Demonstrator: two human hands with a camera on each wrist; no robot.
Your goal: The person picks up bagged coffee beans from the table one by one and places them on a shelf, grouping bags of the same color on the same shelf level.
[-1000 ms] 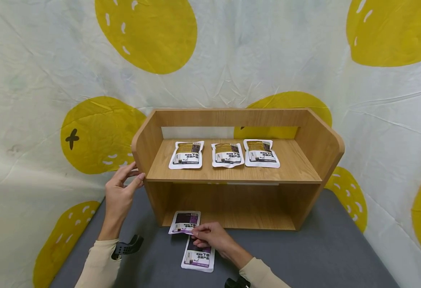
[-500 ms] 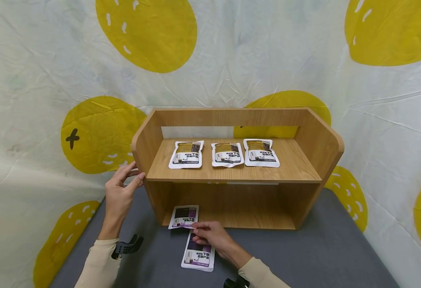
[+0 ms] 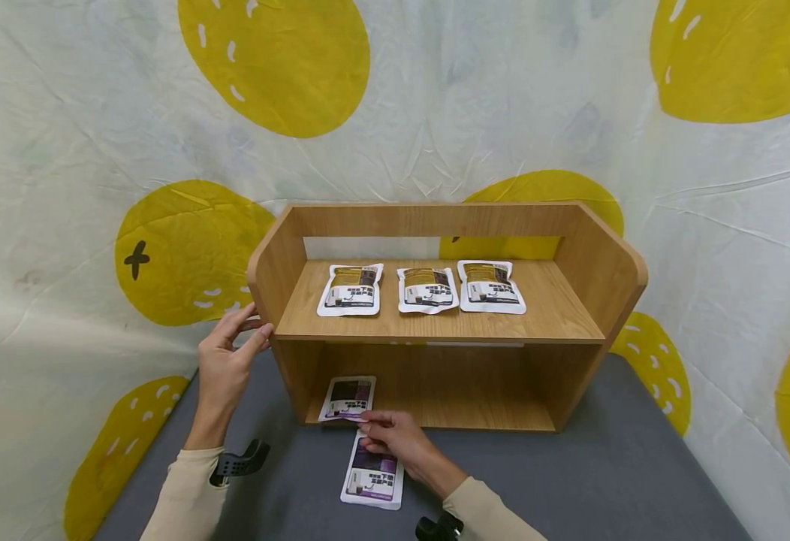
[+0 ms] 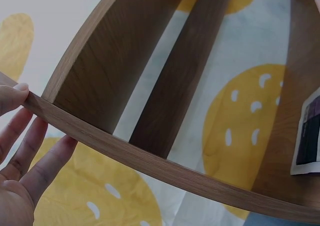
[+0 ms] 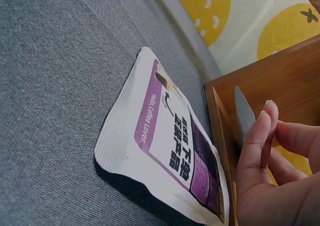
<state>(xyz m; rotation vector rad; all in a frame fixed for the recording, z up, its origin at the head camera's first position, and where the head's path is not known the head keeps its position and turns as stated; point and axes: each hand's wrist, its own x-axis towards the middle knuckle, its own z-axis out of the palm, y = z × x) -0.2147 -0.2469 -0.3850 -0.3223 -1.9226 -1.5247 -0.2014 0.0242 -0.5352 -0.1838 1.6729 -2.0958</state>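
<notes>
My right hand [image 3: 405, 447] pinches the near edge of a purple-and-white coffee pouch [image 3: 348, 398] between thumb and fingers. The pouch lies over the front left of the lower board of a wooden two-tier shelf [image 3: 435, 327]. Below that hand, a second purple coffee pouch [image 3: 372, 481] lies flat on the table; its upper part is partly hidden. In the right wrist view the pinched pouch [image 5: 243, 113] appears nearly edge-on. My left hand [image 3: 226, 364] grips the shelf's left side panel [image 4: 165, 166], thumb on one face and fingers on the other.
Three brown-and-white pouches, left [image 3: 350, 291], middle [image 3: 427, 291] and right [image 3: 491, 287], lie in a row on the upper board. The shelf stands on a dark grey table [image 3: 638, 473]. Behind it hangs a white cloth [image 3: 422, 90] with yellow shapes.
My right hand has slid its pouch forward, away from me, from the shelf's front edge farther onto the lower board. The left hand and the other pouches have stayed put.
</notes>
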